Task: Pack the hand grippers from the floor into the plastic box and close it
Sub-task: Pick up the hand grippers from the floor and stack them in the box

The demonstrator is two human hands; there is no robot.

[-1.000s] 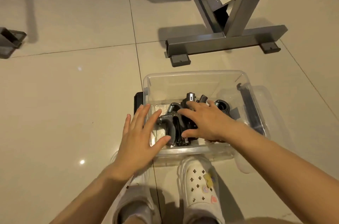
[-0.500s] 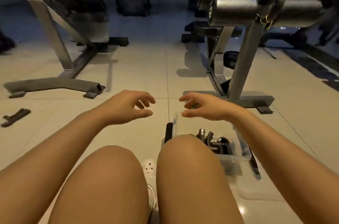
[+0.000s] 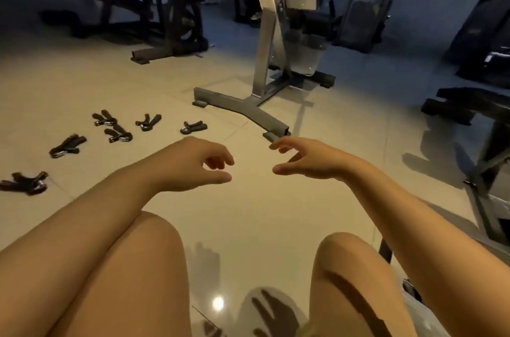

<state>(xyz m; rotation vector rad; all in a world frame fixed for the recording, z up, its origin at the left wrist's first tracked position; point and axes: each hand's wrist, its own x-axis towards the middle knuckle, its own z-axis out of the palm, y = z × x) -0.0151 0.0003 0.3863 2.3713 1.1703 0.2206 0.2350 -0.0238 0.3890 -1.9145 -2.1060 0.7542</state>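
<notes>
While your left hand [image 3: 193, 164] and right hand [image 3: 309, 161] are hanging loosely curled and empty, six grippers [image 3: 117, 135] are lying at ten o'clock on the floor [image 3: 248, 212]; they're looking light, stiff, springy; pinch both handles together.

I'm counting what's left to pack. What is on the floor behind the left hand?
Six hand grippers lie apart on the tiles beyond and left of the empty left hand. Anything right behind the hand and forearm is covered. The box is not in view.
</notes>
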